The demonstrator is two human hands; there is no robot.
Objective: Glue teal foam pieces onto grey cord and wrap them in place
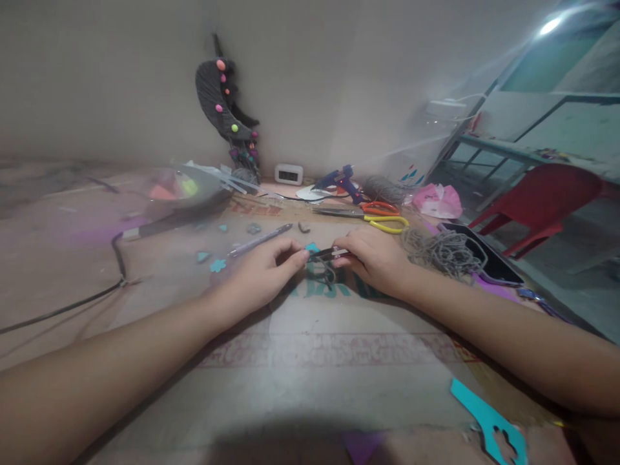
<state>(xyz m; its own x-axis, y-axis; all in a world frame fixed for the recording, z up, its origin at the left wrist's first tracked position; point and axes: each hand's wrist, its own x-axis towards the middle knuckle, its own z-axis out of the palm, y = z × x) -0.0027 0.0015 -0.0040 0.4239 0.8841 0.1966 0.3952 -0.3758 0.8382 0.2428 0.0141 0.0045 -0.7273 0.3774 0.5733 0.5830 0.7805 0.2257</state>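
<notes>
A turquoise flower (pixel 217 265) lies cut at centre-left; mid-frame, the left hand (pixel 272 268) pinches a turquoise piece (pixel 312 247) (seemingly unfinished) and the right hand (pixel 375 256) grips dark scissors (pixel 322 254).

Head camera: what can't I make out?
Head view:
Rest of the dark tool: covered by the right hand.
What, if anything, the left hand pinches: hidden in its grip.
Digits of the white clock: too small.
Contents of the grey bowl: blurred.
End of the turquoise cutout: bottom edge cuts it.

red print (pixel 329 349) and green letters (pixel 329 289) on sheet (pixel 300 397), clock display (pixel 289 175), all illegible
</notes>
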